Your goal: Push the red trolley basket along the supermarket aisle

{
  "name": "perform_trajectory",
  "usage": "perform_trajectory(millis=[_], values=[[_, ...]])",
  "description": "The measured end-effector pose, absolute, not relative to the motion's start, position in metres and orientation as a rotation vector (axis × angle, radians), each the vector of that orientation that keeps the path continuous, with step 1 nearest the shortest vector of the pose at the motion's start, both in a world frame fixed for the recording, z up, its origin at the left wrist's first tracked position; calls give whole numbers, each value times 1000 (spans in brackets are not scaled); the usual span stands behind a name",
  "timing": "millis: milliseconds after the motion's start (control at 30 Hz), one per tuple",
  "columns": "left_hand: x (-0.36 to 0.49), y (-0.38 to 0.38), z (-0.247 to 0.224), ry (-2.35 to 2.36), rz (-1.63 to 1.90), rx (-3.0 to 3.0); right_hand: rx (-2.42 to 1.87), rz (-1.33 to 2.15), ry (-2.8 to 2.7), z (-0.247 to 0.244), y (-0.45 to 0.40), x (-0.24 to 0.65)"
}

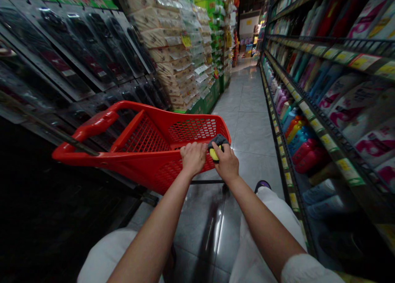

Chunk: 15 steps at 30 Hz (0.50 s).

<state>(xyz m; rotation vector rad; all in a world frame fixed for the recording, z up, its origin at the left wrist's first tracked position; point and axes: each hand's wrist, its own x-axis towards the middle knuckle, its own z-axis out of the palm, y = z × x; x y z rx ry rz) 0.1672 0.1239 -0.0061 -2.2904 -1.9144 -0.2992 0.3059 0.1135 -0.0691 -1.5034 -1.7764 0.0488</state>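
A red plastic shopping cart (132,157) stands in the aisle, its handle at the left and its basket end in front of me. My left hand (193,158) is closed over the near upper rim of the basket. In my right hand (227,163) is a dark grey cloth (219,140) with a yellow part showing under the fingers; the hand holds it at the rim near the basket's front corner. Whether the yellow part belongs to the cloth or is a separate piece, I cannot tell. Through the lattice, no goods show in the basket.
Shelves (311,122) of bottles and packs with price tags run along the right. Tall stacks of wrapped packages (169,48) and a rack of hanging packaged goods (92,48) line the left. Grey floor tiles (247,93) lead down the aisle. My knees are close below the cart.
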Motion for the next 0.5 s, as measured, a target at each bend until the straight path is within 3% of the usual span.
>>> perform_trajectory(millis=[300, 500], values=[[165, 127, -6, -1906, -311, -2284, -1254, 485, -867, -105, 151, 354], [167, 125, -5, -1910, -263, -2258, -1217, 463, -1045, -115, 143, 314]])
